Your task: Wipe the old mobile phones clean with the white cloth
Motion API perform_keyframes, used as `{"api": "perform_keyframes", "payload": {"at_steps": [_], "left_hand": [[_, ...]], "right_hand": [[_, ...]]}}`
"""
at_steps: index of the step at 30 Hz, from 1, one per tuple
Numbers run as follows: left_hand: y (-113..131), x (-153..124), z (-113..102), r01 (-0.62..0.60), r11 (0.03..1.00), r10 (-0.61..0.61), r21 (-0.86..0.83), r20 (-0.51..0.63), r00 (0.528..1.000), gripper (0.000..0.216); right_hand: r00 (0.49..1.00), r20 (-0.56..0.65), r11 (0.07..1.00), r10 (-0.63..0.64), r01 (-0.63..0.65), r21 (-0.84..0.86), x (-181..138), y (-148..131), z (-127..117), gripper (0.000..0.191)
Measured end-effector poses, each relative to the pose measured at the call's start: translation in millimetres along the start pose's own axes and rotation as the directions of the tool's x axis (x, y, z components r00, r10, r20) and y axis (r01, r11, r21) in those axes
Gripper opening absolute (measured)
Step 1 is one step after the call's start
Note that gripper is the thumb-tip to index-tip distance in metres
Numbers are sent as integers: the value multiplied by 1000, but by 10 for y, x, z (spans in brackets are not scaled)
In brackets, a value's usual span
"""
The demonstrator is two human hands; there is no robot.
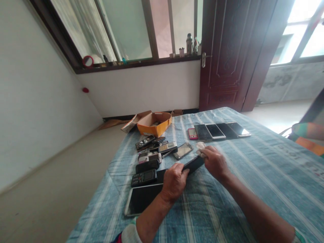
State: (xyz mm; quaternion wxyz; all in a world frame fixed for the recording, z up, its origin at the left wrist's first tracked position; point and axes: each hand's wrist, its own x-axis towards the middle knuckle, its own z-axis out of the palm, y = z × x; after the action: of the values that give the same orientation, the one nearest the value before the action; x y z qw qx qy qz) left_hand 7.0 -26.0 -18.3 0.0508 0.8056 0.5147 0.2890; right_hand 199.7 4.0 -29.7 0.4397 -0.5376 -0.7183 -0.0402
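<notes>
Dark phone (193, 164) is held tilted over the striped blue cloth (207, 216), between both hands. Its near end is gripped by the left hand (174, 180), fingers curled closed, thumb along the edge. A white wad (200, 147) is pinched in the closed fingers of the right hand (215, 162), at the phone's far end; contact between wad and phone can't be confirmed, right hand slightly blurred. Silver-edged phone (183, 151) is laid flat just beyond. To the left, a loose pile of keypad phones (167, 147) is seen, with black keypad phone (144, 178) and large white-framed device (144, 199) placed nearer. Orange box (154, 130) is set open behind the pile. Far right: pink phone (192, 134) is lined up with four larger phones (215, 131).
</notes>
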Motion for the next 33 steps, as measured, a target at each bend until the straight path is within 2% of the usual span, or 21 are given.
{"api": "perform_keyframes", "payload": {"at_steps": [3,6,8,11,14,19,22,25,28,31,33], "left_hand": [[-8,1,13,2,1000,-2,4,-3,1000,14],[-13,1,19,3,1000,-3,4,-4,1000,15],[-14,-1,17,4,1000,-4,8,-2,1000,15],[-12,-3,12,9,1000,-9,8,-4,1000,15],[-8,-2,11,6,1000,-6,6,-7,1000,15],[-12,-4,14,4,1000,-3,9,-16,1000,14],[-27,-9,19,2,1000,-2,-21,-19,1000,14],[-36,-5,38,-3,996,0,-88,-31,1000,13],[-29,5,64,-1,988,-3,-155,-25,1000,11],[-18,11,73,18,982,-17,-190,5,1000,12],[-15,13,66,27,982,-24,-186,21,1000,15]], "right_hand": [[969,43,959,245,-248,136,21,43,-5,20],[903,114,892,415,-428,145,36,78,-24,20],[857,181,844,483,-510,165,35,106,-32,21],[793,299,742,532,-606,287,25,136,-29,26],[765,363,665,532,-642,381,23,137,-33,29],[767,403,619,499,-641,454,35,91,-81,37],[789,354,647,503,-615,451,37,64,-93,39],[858,212,739,469,-512,437,46,33,-87,36],[934,18,854,356,-333,399,67,-17,-90,30],[969,-123,933,215,-167,318,81,-78,-110,29],[977,-169,963,126,-80,258,80,-117,-123,29]]}}
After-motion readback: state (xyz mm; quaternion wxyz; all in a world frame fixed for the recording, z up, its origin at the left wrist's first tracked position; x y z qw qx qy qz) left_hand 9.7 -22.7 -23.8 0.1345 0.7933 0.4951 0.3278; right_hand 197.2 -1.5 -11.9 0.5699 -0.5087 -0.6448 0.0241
